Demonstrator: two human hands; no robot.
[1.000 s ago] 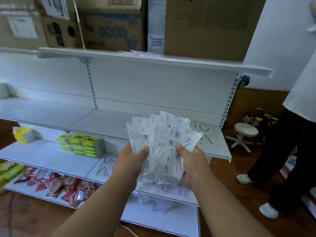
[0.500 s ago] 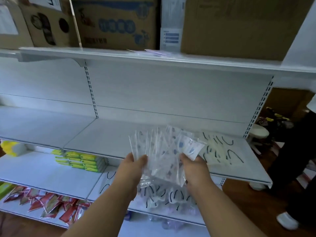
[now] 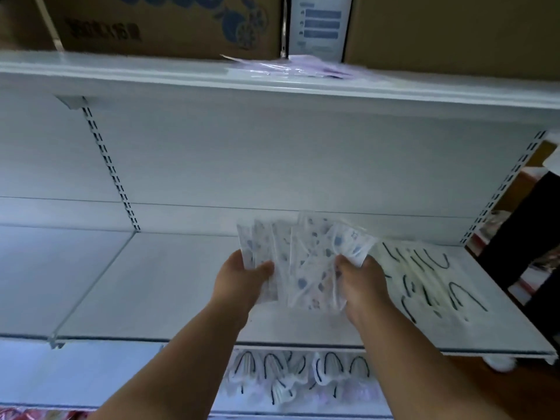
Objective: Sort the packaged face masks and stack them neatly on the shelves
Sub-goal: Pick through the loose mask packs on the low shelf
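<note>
We are holding a fanned bundle of patterned face masks [image 3: 306, 265] in clear packets, both hands raised over the middle shelf [image 3: 169, 286]. Our left hand [image 3: 242, 280] is gripping the left side of the bundle, thumb lying across the front of the packets and fingers hidden behind them. Our right hand [image 3: 360, 283] is pinching the right side, thumb pressing on the front and the rest of the fingers tucked behind. The bundle is standing roughly upright and spreading out at the top; whether its lower edge is touching the shelf we cannot tell. Just to the right of our right hand, a layer of white masks with black ear loops [image 3: 430, 283] is lying flat on the same shelf, reaching toward its right end. On the lower shelf [image 3: 91, 377], near us and between our forearms, more black-looped masks [image 3: 303, 374] are lying in a loose pile. On the top shelf [image 3: 151, 77], far and above, a few pale purple packets [image 3: 303, 68] are resting at the front edge, with cardboard boxes [image 3: 169, 22] standing behind them.
</note>
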